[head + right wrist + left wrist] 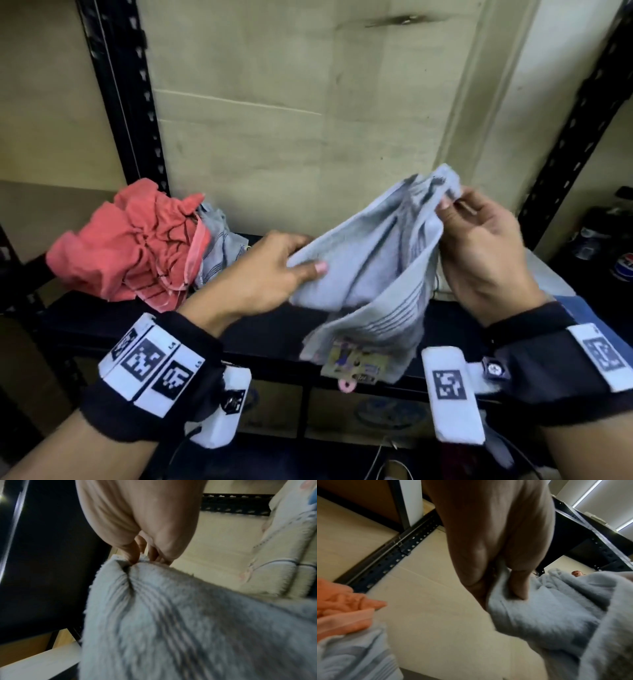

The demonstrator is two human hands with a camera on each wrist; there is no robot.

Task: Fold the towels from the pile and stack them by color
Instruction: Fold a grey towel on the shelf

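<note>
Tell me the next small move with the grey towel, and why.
Probably draw the hands apart to spread the grey towel flat. It hangs bunched and creased between the left hand, gripping one edge, and the right hand, pinching a top corner, so no clean fold is possible yet.

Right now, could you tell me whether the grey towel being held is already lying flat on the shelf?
No, the grey towel hangs bunched in the air, gripped by the left hand and pinched at its top by the right hand.

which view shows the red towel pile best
The head view: the whole crumpled red towel pile sits on the shelf, left of both hands. The left wrist view catches only an orange-looking edge. The right wrist view shows none of it.
</note>
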